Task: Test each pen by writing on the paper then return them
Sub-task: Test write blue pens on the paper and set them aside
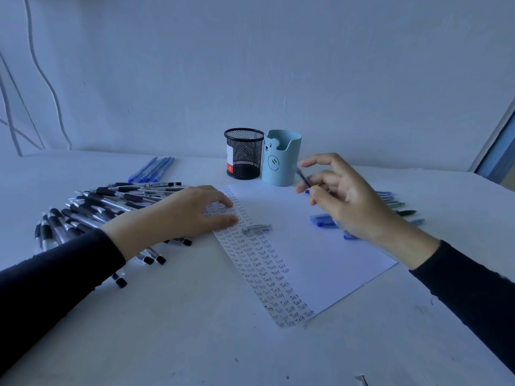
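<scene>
**"Test" down the page, one pen in the air**

The only writing I can read from here is on the paper [320,252]: the word "Test", over and over, in tight columns along its left edge from the far end to the near corner. The black mesh holder [243,154] at the back has a red and white label inside it, but its print is too small to read. Touching it on the right is a pale blue cup [281,157] with a bear's face drawn on it.

The left hand [195,210] lies flat on the written strip near the sheet's far end, fingers straight and close together, pressing the paper to the table [195,344].

The right hand [342,196] hovers over the paper's far right corner, just beside the blue cup. A thin dark pen [303,178] sticks out up and to the left from its curled fingers. The forefinger is stretched out above the pen and apart from the others, and the exact pinch is blurred.

A small clear cap [256,228] lies on the sheet just beyond the left fingertips. Black-grip pens [97,207] are fanned out under the left wrist, blue pens [152,169] lie behind them, and more blue pieces [323,220] and green pens [401,207] sit beneath and beyond the right hand
</scene>
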Demonstrator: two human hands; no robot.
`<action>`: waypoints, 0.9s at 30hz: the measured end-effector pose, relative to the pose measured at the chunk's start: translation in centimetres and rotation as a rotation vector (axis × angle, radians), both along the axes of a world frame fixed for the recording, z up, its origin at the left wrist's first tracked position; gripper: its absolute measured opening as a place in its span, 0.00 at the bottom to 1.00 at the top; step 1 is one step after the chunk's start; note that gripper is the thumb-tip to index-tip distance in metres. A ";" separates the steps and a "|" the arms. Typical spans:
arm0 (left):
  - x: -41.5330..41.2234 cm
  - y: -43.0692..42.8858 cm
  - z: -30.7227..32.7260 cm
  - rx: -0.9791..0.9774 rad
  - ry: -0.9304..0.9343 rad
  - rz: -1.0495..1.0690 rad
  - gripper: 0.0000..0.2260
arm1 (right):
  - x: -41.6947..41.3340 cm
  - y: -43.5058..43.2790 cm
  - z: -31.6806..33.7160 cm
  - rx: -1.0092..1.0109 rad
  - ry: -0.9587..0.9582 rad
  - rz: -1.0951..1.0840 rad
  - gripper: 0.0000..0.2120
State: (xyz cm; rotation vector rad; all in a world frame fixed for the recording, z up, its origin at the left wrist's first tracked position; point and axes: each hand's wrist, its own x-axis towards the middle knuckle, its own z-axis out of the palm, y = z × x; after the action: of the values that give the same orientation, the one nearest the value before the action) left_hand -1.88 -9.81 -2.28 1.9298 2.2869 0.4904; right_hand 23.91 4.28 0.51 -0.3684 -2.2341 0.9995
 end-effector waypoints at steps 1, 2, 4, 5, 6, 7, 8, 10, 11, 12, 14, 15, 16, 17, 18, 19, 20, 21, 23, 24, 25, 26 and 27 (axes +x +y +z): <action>0.0 0.0 0.0 -0.004 0.003 0.000 0.37 | 0.1 0.1 -0.1 0.074 -0.051 -0.006 0.19; 0.0 0.0 0.0 -0.008 0.007 -0.002 0.37 | 0.1 0.1 -0.2 0.157 -0.113 -0.015 0.17; -0.1 0.0 -0.1 -0.012 0.008 -0.004 0.36 | 0.2 0.4 -0.6 0.348 -0.230 -0.049 0.14; -0.1 0.0 -0.1 -0.011 0.004 -0.004 0.36 | 0.1 0.6 -0.9 0.414 -0.271 -0.058 0.13; -0.1 0.0 -0.1 -0.009 0.001 -0.004 0.36 | 0.1 0.9 -1.3 0.445 -0.305 -0.060 0.13; -0.2 0.0 -0.1 -0.007 -0.001 -0.004 0.36 | 0.0 1.0 -1.5 0.451 -0.330 -0.060 0.13; -0.2 0.0 -0.1 -0.006 -0.001 -0.004 0.36 | -0.1 1.1 -1.6 0.453 -0.349 -0.060 0.13; -0.3 0.1 -0.1 -0.011 0.000 -0.007 0.36 | -0.1 1.2 -1.7 0.455 -0.368 -0.054 0.13; -0.3 0.1 -0.1 -0.015 0.003 -0.006 0.36 | -0.1 1.2 -1.7 0.456 -0.372 -0.051 0.14; -0.3 0.1 -0.1 -0.020 0.006 -0.005 0.36 | -0.1 1.2 -1.8 0.455 -0.370 -0.047 0.14; -0.2 0.1 -0.1 -0.021 0.007 -0.004 0.37 | -0.2 1.1 -1.8 0.455 -0.365 -0.036 0.14; -0.1 0.1 -0.1 -0.018 0.007 -0.004 0.37 | -0.2 1.0 -1.9 0.461 -0.362 -0.032 0.14; -0.1 0.1 0.0 -0.016 0.007 -0.003 0.37 | -0.3 1.0 -1.9 0.465 -0.359 -0.029 0.14; -0.1 0.1 -0.1 -0.016 0.007 -0.001 0.37 | -0.4 0.9 -2.0 0.467 -0.359 -0.025 0.14; -0.1 0.1 -0.1 -0.015 0.005 0.001 0.37 | -0.6 0.9 -2.1 0.467 -0.361 -0.021 0.14; -0.2 0.1 -0.1 -0.014 0.002 0.002 0.37 | -0.7 0.8 -2.3 0.471 -0.365 -0.017 0.14; -0.2 0.0 -0.1 -0.010 0.000 0.003 0.37 | -0.9 0.6 -2.4 0.478 -0.367 -0.013 0.15; -0.2 0.0 -0.1 -0.007 -0.001 0.003 0.36 | -1.2 0.4 -2.6 0.486 -0.366 -0.008 0.15; -0.2 0.0 -0.2 -0.007 -0.004 0.003 0.36 | -1.7 -0.2 -3.0 0.503 -0.362 0.016 0.17; -0.2 0.0 -0.2 -0.007 -0.005 0.002 0.36 | -2.0 -0.5 -3.2 0.522 -0.366 0.039 0.20; -0.1 0.0 -0.2 -0.006 -0.004 0.001 0.36 | -2.2 -0.9 -3.4 0.562 -0.374 0.067 0.23; -0.1 0.0 -0.2 -0.005 -0.001 0.002 0.36 | -2.3 -1.2 -3.6 0.618 -0.387 0.089 0.26; -0.1 0.0 -0.2 -0.008 0.002 0.003 0.36 | -2.4 -1.4 -3.8 0.677 -0.404 0.102 0.29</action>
State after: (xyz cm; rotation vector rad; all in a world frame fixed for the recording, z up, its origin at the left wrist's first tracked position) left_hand -2.03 -9.77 -2.44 1.9244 2.2894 0.4801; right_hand 21.47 2.83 -3.26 -0.1555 -2.8080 0.1688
